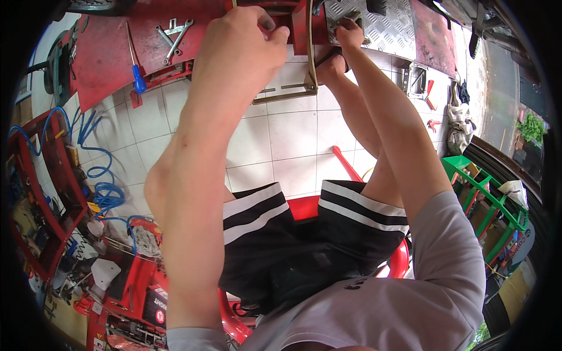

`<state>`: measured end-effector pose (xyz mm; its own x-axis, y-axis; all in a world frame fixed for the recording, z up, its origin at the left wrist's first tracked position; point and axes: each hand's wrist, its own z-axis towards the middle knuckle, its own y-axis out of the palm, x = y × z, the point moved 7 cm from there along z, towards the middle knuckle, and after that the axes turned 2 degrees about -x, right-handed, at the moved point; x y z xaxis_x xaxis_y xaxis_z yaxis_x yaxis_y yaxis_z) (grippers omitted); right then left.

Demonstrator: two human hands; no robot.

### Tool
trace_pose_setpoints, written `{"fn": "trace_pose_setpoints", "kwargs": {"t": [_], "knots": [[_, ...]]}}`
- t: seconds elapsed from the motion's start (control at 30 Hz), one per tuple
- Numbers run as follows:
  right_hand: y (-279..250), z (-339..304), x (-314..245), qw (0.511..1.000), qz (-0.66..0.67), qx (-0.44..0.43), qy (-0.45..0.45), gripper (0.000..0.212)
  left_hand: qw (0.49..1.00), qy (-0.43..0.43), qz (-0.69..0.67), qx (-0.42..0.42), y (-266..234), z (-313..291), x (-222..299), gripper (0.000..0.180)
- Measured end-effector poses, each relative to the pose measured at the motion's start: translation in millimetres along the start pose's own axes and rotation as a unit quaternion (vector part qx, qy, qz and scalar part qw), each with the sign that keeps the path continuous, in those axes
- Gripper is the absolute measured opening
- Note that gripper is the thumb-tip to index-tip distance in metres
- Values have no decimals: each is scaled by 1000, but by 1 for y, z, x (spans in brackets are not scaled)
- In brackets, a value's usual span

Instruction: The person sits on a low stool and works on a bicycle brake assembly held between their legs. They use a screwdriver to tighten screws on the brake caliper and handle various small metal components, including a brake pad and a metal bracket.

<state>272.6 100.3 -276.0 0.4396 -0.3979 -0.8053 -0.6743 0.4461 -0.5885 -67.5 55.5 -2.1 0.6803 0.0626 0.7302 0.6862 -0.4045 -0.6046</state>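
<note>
High in the middle of the head view, my left hand is raised with curled fingers, thumb and forefinger close together. Whatever it may hold is too hidden to name. Further right, my right hand is closed at a dark, greasy-looking metal part beside the diamond-plate surface; its grip is too small to make out. Between the hands stands a red metal frame. Below it hangs a brownish metal bracket with a slotted bar.
On the red lift table lie a blue-handled screwdriver and metal wrenches. A coiled blue air hose runs along the left. Green shelving stands right. I sit on a red stool over white floor tiles.
</note>
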Motion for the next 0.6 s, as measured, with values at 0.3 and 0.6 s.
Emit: {"fn": "trace_pose_setpoints", "kwargs": {"t": [0.3,0.6], "knots": [[4,-2,22,979,107,33,169,33,1000,16,6,18,1,0,-3,35],[4,-24,-15,986,-150,77,20,31,1000,0,5,-3,5,-1,0,33]]}}
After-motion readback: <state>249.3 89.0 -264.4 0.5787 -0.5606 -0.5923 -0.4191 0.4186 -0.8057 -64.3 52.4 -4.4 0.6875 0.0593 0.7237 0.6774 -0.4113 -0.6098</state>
